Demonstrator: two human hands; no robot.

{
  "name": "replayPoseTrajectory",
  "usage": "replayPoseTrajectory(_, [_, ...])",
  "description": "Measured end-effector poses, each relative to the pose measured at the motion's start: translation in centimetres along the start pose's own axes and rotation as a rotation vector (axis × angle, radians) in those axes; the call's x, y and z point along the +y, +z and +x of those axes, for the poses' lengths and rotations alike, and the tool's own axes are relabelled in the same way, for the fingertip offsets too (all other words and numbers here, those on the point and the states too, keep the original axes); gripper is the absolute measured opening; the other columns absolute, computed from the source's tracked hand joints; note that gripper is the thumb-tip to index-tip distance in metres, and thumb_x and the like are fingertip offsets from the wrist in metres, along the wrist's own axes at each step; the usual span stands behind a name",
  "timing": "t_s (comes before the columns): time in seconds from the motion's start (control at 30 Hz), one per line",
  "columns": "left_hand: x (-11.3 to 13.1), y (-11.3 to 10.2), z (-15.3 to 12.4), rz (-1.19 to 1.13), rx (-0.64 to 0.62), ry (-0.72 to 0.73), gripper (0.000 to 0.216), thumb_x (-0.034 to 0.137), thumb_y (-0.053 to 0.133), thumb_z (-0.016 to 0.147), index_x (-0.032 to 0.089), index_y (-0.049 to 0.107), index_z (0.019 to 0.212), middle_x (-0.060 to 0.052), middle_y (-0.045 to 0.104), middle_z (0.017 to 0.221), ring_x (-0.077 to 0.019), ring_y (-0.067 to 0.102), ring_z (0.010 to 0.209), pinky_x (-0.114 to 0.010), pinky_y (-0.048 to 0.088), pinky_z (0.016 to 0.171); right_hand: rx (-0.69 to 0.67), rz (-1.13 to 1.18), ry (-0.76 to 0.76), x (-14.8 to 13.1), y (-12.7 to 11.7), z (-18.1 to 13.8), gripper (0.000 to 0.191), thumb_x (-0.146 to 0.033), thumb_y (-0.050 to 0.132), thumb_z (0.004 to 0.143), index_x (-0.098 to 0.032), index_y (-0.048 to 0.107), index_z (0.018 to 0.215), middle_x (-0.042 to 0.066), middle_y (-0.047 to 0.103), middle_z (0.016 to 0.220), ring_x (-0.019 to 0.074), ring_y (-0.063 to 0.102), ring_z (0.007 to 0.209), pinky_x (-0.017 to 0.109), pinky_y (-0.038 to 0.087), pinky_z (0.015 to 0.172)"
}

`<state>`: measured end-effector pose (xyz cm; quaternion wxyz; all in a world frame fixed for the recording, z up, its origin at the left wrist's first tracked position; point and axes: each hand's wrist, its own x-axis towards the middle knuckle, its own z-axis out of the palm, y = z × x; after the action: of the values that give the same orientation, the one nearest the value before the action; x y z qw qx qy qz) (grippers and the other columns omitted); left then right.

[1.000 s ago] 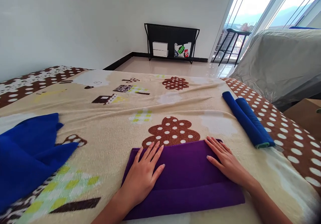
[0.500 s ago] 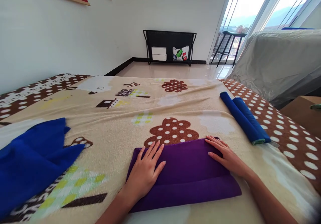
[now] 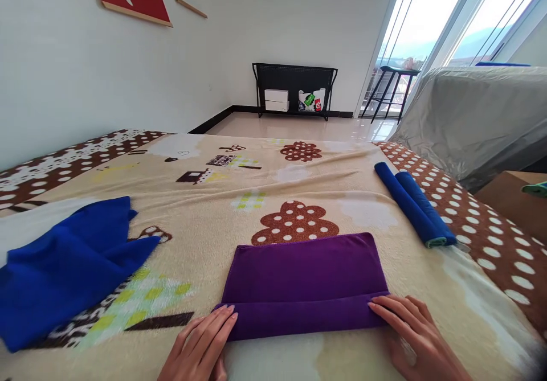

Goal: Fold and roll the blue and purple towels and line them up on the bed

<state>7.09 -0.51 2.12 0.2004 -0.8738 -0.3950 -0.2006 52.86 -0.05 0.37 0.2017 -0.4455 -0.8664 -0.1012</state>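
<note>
Currently, my left hand (image 3: 199, 344) and right hand (image 3: 421, 335) are resting narrow-set fingers on the near corners of the purple cloth (image 3: 305, 273); I cannot tell whether thumbs are pinching. The cloth is lying on the blanket (image 3: 205, 221), between a crumpled blue cloth (image 3: 72, 261) leftward and two blue rolls (image 3: 401, 204) rightward. Beyond, a black rack (image 3: 294, 79) is standing.

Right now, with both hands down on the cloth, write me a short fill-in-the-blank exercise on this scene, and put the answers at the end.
1. The folded cloth that both hands touch is ____ in color.
2. The left hand touches the left end of its near fold, and the right hand touches the ____ end.
3. The crumpled blue cloth lies to the ____ of the folded one.
4. The blue rolls lying side by side number ____.

Missing words: purple; right; left; two.
</note>
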Motion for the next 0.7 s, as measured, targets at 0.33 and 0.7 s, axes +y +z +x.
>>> replayPoseTrajectory(0.33, [-0.5, 1.9, 4.7, 0.014, -0.110, -0.212, 0.036, 0.002, 0.043, 0.079, 0.017, 0.062, 0.105, -0.006, 0.070, 0.091, -0.0219, 0.065, 0.086, -0.042, 0.044, 0.089, -0.077, 0.097, 0.101, 0.9, 1.2, 3.5, 0.045, -0.007, 0.045, 0.083, -0.021, 0.055, 0.125, 0.005, 0.069, 0.110, 0.0200, 0.064, 0.100, 0.041, 0.038, 0.096])
replayPoseTrajectory(0.7, [5.0, 3.4, 12.7, -0.125, -0.330, 0.131, 0.057, 0.031, 0.040, 0.097, 0.008, 0.037, 0.149, -0.015, 0.046, 0.152, -0.0258, 0.043, 0.140, -0.040, 0.035, 0.112, -0.135, 0.037, -0.114, -5.5, 3.2, 10.8, 0.067, -0.007, 0.043, 0.083, -0.010, 0.038, 0.150, 0.011, 0.045, 0.151, 0.0223, 0.041, 0.140, 0.040, 0.035, 0.113])
